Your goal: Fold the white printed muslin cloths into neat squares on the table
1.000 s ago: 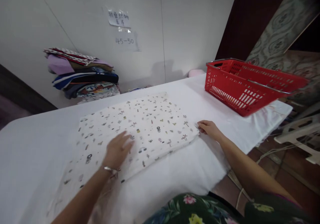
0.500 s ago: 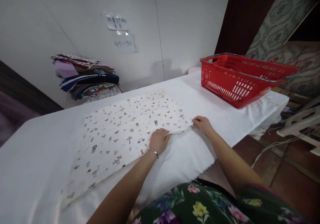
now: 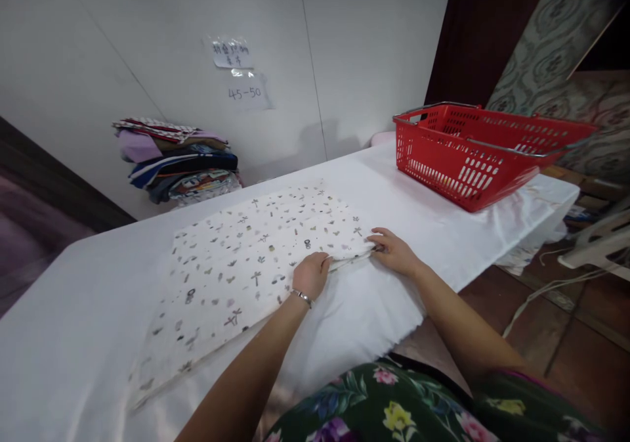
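Note:
A folded white cloth (image 3: 246,265) printed with small motifs lies flat on the white-covered table (image 3: 73,310). My left hand (image 3: 310,275), with a bracelet at the wrist, is closed on the cloth's near edge, fingers curled over it. My right hand (image 3: 394,251) pinches the cloth's near right corner. Both hands sit close together along that front edge.
A red plastic basket (image 3: 472,156) with metal handles stands at the table's far right corner. A stack of folded clothes (image 3: 180,163) sits against the white wall at the back left. Paper labels (image 3: 241,74) are stuck on the wall. Tiled floor lies to the right.
My left hand slid from the middle of the cloth to its near edge and closed on it. My right hand stayed at the right corner.

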Motion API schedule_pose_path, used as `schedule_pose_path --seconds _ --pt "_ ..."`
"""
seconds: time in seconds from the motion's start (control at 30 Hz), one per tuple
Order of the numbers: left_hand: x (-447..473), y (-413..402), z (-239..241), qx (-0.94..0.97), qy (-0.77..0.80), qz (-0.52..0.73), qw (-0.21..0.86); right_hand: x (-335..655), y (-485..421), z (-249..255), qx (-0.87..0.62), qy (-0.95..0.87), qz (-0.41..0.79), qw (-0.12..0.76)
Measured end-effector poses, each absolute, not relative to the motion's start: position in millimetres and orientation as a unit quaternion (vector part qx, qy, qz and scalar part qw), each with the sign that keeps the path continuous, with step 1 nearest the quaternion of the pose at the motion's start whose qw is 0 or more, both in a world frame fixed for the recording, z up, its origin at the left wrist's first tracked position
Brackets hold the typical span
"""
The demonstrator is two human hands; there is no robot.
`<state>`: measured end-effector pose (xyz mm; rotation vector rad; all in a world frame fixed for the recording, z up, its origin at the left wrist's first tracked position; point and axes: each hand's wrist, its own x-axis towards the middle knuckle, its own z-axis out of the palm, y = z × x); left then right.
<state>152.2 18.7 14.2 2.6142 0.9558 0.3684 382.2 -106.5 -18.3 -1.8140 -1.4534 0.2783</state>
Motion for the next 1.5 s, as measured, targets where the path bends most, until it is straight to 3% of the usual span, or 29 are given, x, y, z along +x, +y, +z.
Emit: schedule_pose_path --seconds 0.17,0.47,0.7,0.9,1.2,1.5 --pt "152.4 21.4 13.0 0.922 0.339 0.112 0.148 381.5 -101.0 -17.6 -0.712 -0.579 0.075 0.39" --pt "170.3 15.4 19.7 0.969 0.222 0.111 0.005 380.0 -91.5 -23.5 -0.698 -0.537 0.082 0.466" --pt "204.0 33.6 37.6 0.934 0.311 0.119 0.13 379.7 -94.2 -23.9 -0.722 -0.529 0.061 0.441" --pt "210.4 37.0 47.1 0.905 0.36 0.128 0.188 360.6 -90.4 -17.5 -0.726 -0.574 -0.029 0.379" --pt "205.3 28.0 49.4 0.925 0.316 0.139 0.159 358.6 -83.0 -12.8 -0.777 -0.497 -0.072 0.379" --pt "200.4 24.6 34.6 0.972 0.202 0.09 0.074 365.0 -104.4 -10.5 -0.844 -0.429 -0.011 0.322"
